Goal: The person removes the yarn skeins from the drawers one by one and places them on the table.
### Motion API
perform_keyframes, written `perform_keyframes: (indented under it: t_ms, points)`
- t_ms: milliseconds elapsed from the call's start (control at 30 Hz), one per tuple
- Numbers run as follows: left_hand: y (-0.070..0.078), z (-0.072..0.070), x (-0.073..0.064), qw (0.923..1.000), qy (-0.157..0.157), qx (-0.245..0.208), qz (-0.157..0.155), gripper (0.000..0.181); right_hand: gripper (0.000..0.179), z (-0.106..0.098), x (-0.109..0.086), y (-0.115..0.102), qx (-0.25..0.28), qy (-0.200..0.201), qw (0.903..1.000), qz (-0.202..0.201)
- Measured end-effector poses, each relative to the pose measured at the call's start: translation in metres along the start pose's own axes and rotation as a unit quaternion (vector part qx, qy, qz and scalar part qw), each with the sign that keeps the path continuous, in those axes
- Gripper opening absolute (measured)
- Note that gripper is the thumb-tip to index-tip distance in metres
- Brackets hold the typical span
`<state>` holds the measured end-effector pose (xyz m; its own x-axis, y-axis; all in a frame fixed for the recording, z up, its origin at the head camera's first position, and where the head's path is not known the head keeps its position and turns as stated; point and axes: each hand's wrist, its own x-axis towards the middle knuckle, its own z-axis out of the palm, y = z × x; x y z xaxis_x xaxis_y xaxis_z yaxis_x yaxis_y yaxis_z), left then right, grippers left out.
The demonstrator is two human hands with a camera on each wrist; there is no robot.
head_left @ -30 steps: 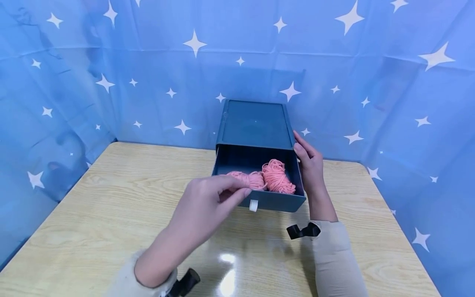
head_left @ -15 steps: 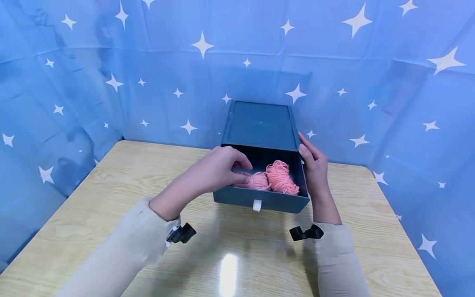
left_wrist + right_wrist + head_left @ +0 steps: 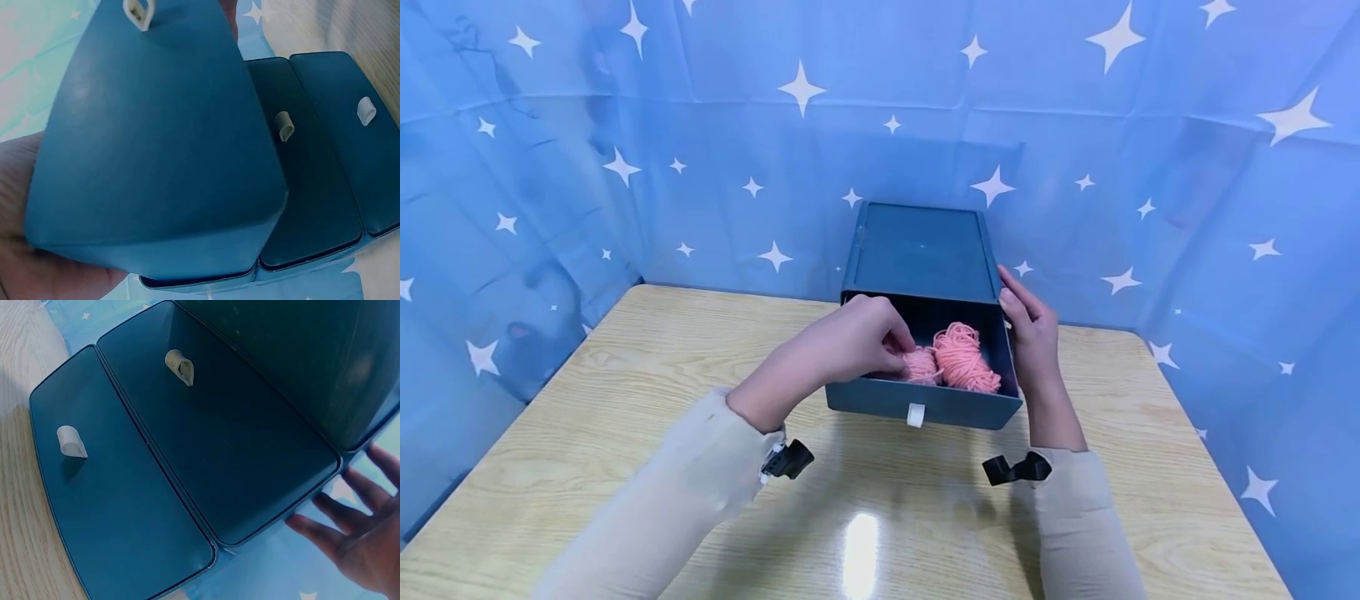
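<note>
A dark blue drawer unit [image 3: 921,250] stands at the back of the table with its top drawer [image 3: 872,398] pulled out. Two bundles of pink yarn lie inside, a left bundle [image 3: 922,367] and a brighter right bundle [image 3: 964,358]. My left hand [image 3: 857,337] reaches over the drawer's left side, curled fingers and thumb on the left bundle, covering its left end. Against the unit's right side rests my right hand [image 3: 1032,333]; its fingers [image 3: 325,536] lie extended along the edge in the right wrist view.
Below the open drawer, the wrist views show a middle drawer [image 3: 219,437] and a bottom drawer [image 3: 119,506], both closed, with white loop tabs. The wooden table [image 3: 647,375] meets a blue star-patterned cloth [image 3: 722,133] behind and at the sides.
My left hand has moved from in front of the drawer up and over its left side, then slightly right onto the left yarn bundle. The right hand keeps its place.
</note>
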<state>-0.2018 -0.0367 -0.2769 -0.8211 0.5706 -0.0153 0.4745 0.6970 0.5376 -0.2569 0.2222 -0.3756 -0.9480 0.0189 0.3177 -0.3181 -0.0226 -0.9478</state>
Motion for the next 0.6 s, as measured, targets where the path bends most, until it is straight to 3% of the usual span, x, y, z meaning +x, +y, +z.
perform_keyframes:
  t_ms: [167,367,600]
  points:
    - [-0.0007,-0.0004,0.0040,0.9996,0.006,0.028,0.006,0.005,0.045,0.0003,0.0007,0.0007,0.001,-0.003,1.0000,-0.004]
    - [-0.0036,-0.0038,0.0035,0.9983,0.025,0.041,0.033,0.009,0.045,0.0006,0.0003,0.0011,-0.001,0.001,1.0000,-0.001]
    - [-0.0073,-0.0045,-0.0050,0.9903,0.104,0.025,0.089,0.006,0.045,0.0002,0.0002,-0.0003,-0.001,0.002,1.0000,0.002]
